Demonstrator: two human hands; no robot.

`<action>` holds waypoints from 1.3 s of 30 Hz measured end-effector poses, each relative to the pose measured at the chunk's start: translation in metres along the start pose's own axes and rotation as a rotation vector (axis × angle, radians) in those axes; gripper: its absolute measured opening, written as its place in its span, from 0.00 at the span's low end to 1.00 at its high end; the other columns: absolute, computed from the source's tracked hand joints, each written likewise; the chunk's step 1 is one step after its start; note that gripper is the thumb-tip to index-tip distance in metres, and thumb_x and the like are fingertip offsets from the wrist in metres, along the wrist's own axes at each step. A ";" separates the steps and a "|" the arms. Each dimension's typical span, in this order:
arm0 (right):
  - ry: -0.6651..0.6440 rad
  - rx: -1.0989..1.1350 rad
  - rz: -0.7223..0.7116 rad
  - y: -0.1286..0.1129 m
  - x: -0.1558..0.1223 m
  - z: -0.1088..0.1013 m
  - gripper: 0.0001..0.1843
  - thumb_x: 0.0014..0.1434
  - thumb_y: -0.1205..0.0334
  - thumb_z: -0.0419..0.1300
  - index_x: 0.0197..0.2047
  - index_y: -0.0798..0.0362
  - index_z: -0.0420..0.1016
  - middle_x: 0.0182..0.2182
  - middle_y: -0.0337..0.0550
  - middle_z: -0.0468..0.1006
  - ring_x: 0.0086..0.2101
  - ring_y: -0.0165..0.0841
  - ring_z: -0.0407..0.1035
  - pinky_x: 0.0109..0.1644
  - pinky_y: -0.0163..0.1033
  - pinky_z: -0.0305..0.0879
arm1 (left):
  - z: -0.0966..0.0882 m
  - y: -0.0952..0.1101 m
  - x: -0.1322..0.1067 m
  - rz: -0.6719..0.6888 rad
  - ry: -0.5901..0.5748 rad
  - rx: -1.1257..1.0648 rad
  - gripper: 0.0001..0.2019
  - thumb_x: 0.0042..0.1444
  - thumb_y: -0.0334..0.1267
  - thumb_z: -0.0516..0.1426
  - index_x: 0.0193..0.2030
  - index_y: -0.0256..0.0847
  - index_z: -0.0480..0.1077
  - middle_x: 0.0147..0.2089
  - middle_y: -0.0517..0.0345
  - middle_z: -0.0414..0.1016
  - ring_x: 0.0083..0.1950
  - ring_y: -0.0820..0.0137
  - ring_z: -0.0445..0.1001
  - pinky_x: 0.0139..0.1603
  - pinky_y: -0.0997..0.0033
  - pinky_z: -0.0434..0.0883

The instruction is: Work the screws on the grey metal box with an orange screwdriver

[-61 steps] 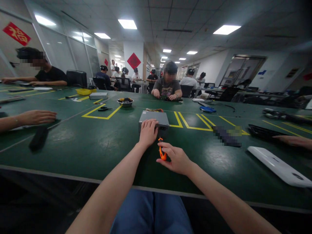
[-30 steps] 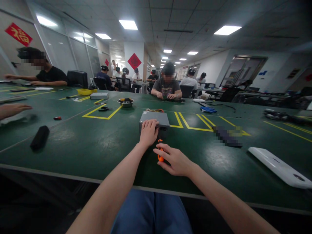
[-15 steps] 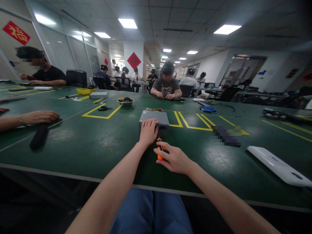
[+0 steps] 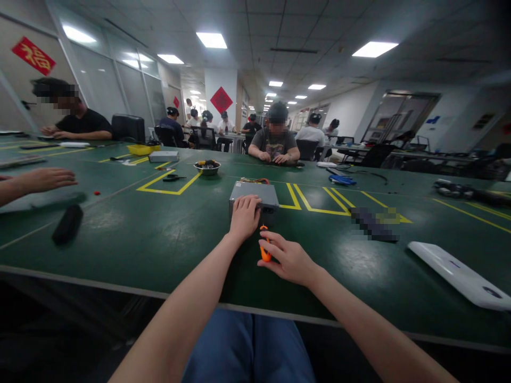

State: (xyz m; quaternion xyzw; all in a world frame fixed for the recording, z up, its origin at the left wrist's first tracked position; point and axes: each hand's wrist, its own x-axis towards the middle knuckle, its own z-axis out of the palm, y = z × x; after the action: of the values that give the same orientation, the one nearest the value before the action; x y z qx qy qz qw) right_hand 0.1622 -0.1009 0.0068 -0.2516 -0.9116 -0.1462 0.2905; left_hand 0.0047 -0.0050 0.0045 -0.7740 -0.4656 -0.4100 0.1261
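A grey metal computer power supply (image 4: 255, 192) sits in the middle of the green table, its coloured wires at the far side. My left hand (image 4: 244, 217) lies over its near left corner, fingers on the top and thumb down at the front, gripping it. In front of the box, my right hand (image 4: 288, 256) pinches an orange and black screwdriver (image 4: 265, 253) between thumb and fingers. The screwdriver stands roughly upright, its tip pointing at the front face of the power supply. Whether the tip touches the box I cannot tell.
A co-worker's hand (image 4: 48, 181) is at the left, near a black case (image 4: 67, 224). Beyond lie a metal bowl (image 4: 207, 168) and black pliers-like tool (image 4: 174, 177). At right are a dark pouch (image 4: 373, 224) and white device (image 4: 459, 274). Another person (image 4: 275, 138) sits opposite.
My right fingers have closed a little more around the screwdriver; my left hand stays on the power supply. The co-worker's hand at left has drawn back leftward, and a small red piece now shows.
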 end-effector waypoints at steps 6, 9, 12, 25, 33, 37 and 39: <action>0.133 0.058 0.035 0.007 -0.006 -0.005 0.18 0.59 0.58 0.54 0.50 0.54 0.56 0.50 0.58 0.68 0.45 0.37 0.70 0.42 0.41 0.72 | 0.001 -0.001 0.000 0.002 0.018 -0.003 0.12 0.57 0.34 0.50 0.48 0.43 0.63 0.55 0.55 0.67 0.57 0.66 0.62 0.62 0.59 0.53; 0.226 0.025 0.019 0.010 -0.011 -0.011 0.16 0.57 0.63 0.55 0.48 0.53 0.58 0.47 0.56 0.71 0.44 0.37 0.71 0.41 0.40 0.71 | 0.000 -0.001 0.000 0.001 0.016 -0.005 0.12 0.57 0.33 0.49 0.48 0.44 0.63 0.55 0.56 0.67 0.57 0.66 0.62 0.62 0.58 0.53; 0.273 0.008 0.030 0.013 -0.015 -0.015 0.16 0.54 0.65 0.56 0.46 0.54 0.60 0.45 0.55 0.73 0.42 0.37 0.72 0.40 0.40 0.72 | -0.001 0.000 0.000 0.005 0.016 -0.005 0.12 0.57 0.33 0.49 0.48 0.44 0.62 0.55 0.56 0.67 0.58 0.66 0.62 0.62 0.59 0.54; 0.275 -0.011 0.054 0.015 -0.016 -0.016 0.15 0.53 0.66 0.56 0.45 0.54 0.61 0.44 0.54 0.73 0.42 0.37 0.72 0.40 0.41 0.72 | -0.001 -0.001 0.000 0.012 0.025 -0.008 0.12 0.57 0.33 0.50 0.48 0.44 0.62 0.54 0.56 0.68 0.57 0.67 0.62 0.62 0.60 0.54; 0.294 -0.007 0.062 0.015 -0.016 -0.017 0.16 0.53 0.65 0.55 0.46 0.53 0.61 0.45 0.53 0.73 0.43 0.38 0.72 0.41 0.42 0.72 | -0.001 -0.001 0.000 0.010 0.005 -0.004 0.12 0.57 0.33 0.49 0.48 0.44 0.62 0.55 0.55 0.67 0.58 0.66 0.61 0.62 0.58 0.54; 0.276 -0.017 0.063 0.016 -0.017 -0.016 0.16 0.53 0.66 0.56 0.46 0.53 0.60 0.45 0.53 0.73 0.42 0.38 0.72 0.40 0.42 0.72 | -0.001 -0.001 0.000 0.004 0.017 -0.011 0.12 0.57 0.33 0.50 0.48 0.44 0.62 0.54 0.56 0.67 0.58 0.67 0.62 0.62 0.59 0.53; 0.273 -0.024 0.059 0.016 -0.016 -0.016 0.16 0.53 0.66 0.56 0.46 0.53 0.60 0.45 0.54 0.73 0.42 0.38 0.72 0.40 0.42 0.72 | -0.001 -0.001 0.000 0.005 0.015 -0.012 0.12 0.57 0.33 0.49 0.48 0.44 0.62 0.54 0.56 0.67 0.58 0.66 0.62 0.62 0.59 0.53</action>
State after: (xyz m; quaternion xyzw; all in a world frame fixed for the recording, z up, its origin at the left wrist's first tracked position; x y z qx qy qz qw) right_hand 0.1897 -0.1006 0.0114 -0.2595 -0.8540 -0.1811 0.4130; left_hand 0.0035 -0.0056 0.0051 -0.7727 -0.4604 -0.4184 0.1261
